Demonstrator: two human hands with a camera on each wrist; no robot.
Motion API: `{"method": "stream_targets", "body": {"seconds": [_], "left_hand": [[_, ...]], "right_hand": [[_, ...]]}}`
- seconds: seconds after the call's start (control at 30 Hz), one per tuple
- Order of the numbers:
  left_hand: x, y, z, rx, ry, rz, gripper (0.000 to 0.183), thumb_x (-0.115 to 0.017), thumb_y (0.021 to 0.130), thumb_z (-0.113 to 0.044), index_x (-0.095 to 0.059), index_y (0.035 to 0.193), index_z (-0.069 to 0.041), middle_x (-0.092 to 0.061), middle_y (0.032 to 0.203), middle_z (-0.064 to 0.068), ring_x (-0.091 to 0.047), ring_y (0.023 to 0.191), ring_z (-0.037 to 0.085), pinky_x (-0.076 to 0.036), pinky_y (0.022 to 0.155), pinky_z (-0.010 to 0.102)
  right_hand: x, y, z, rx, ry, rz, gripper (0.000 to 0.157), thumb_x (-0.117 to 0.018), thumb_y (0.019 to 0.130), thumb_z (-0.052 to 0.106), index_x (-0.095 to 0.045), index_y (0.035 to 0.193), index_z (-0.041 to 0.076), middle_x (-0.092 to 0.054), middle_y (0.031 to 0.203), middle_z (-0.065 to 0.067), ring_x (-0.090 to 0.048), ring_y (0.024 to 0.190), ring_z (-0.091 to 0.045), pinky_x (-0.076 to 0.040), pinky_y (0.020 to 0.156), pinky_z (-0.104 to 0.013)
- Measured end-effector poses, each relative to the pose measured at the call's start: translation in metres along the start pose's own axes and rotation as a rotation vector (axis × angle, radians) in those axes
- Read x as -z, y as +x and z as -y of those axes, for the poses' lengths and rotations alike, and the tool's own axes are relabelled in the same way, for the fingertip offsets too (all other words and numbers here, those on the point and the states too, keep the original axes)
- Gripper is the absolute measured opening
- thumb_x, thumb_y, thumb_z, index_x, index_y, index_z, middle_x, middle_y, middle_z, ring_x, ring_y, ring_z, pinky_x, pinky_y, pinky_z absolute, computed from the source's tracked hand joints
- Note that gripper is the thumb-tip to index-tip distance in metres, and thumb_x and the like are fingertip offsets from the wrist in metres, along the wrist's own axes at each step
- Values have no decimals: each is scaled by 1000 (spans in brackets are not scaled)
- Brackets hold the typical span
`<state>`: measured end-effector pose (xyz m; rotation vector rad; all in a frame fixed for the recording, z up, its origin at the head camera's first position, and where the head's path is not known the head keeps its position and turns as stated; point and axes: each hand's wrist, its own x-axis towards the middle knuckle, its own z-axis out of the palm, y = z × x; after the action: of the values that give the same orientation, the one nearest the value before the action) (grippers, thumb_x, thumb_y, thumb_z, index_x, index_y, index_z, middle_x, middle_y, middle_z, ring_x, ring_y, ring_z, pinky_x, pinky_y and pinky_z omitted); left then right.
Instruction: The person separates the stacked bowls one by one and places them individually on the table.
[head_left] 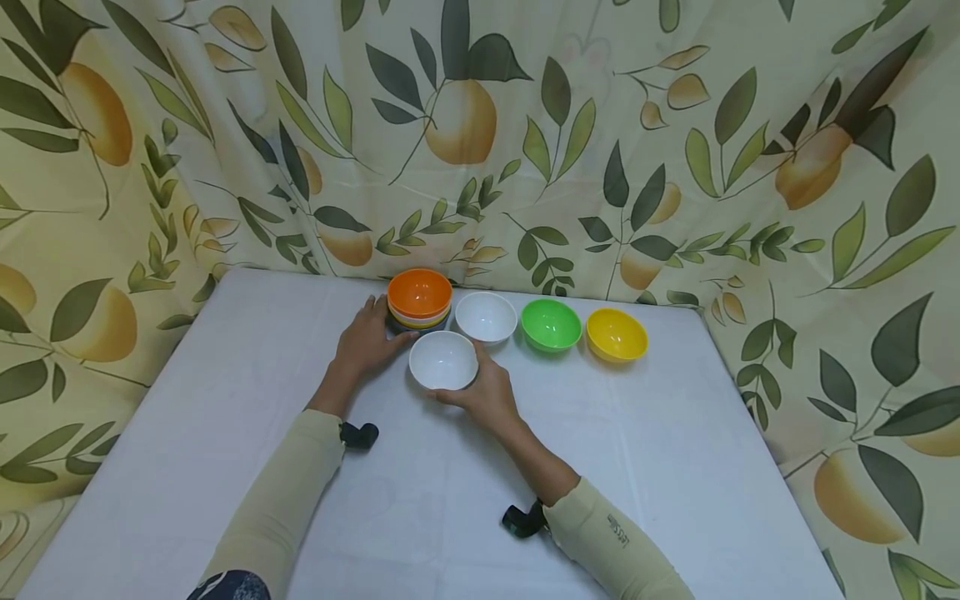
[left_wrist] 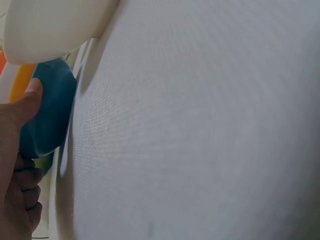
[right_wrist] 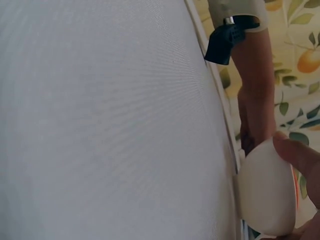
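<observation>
Currently, the right hand point(head_left: 491, 398) pinches a glossy white round bowl point(head_left: 442, 361) near the centre of the head view. Slightly upper left, the left hand point(head_left: 367, 340) grips a multicoloured stack of round bowls point(head_left: 420, 300).

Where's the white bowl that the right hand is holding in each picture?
Head: the bowl is just left of the middle, in the right hand.
Left wrist: the bowl is top left.
Right wrist: the bowl is bottom right.
Shared landmark: the left hand.

The left wrist view crops a white bowl point(left_wrist: 55, 30).
</observation>
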<state>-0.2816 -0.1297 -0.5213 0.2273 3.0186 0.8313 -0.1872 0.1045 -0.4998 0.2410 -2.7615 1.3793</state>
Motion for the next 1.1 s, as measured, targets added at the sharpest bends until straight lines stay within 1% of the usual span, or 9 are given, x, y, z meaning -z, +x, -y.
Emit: {"method": "stream_targets", "body": {"seconds": [0.4, 0.6, 0.83, 1.0, 1.1], "left_hand": [[1, 2, 0, 0, -2, 4, 104, -68, 96, -61, -21, 166, 1, -26, 169, 25, -22, 157, 41, -32, 118, 67], [1, 0, -1, 10, -7, 8, 103, -69, 96, -59, -22, 165, 1, -27, 168, 26, -24, 156, 42, -33, 117, 67], [0, 0, 0, 18, -1, 3, 104, -69, 95, -60, -21, 166, 0, -26, 169, 25, -23, 157, 41, -31, 118, 66], [-1, 0, 0, 17, -2, 2, 104, -68, 95, -60, -21, 166, 0, -26, 169, 25, -23, 156, 42, -31, 118, 67], [0, 0, 0, 12, -5, 3, 104, -68, 96, -60, -20, 166, 1, -26, 169, 26, -22, 156, 42, -31, 118, 67]], "right_hand": [[2, -1, 4, -4, 1, 1, 111, -104, 65, 30, -44, 157, 9, -62, 145, -13, -61, 131, -32, -51, 107, -49], [5, -4, 6, -34, -16, 14, 110, -103, 67, 34, -44, 156, 8, -61, 145, -13, -60, 131, -31, -50, 109, -48], [12, -10, 11, -50, 9, 5, 106, -103, 66, 34, -49, 153, 6, -61, 147, -13, -57, 135, -32, -42, 116, -51], [17, -14, 13, -51, 15, -25, 99, -103, 66, 37, -55, 148, 8, -64, 143, -10, -56, 135, -32, -39, 117, -55], [19, -16, 15, -53, 29, -36, 97, -101, 68, 39, -56, 148, 8, -63, 145, -10, -55, 137, -31, -39, 117, -55]]}}
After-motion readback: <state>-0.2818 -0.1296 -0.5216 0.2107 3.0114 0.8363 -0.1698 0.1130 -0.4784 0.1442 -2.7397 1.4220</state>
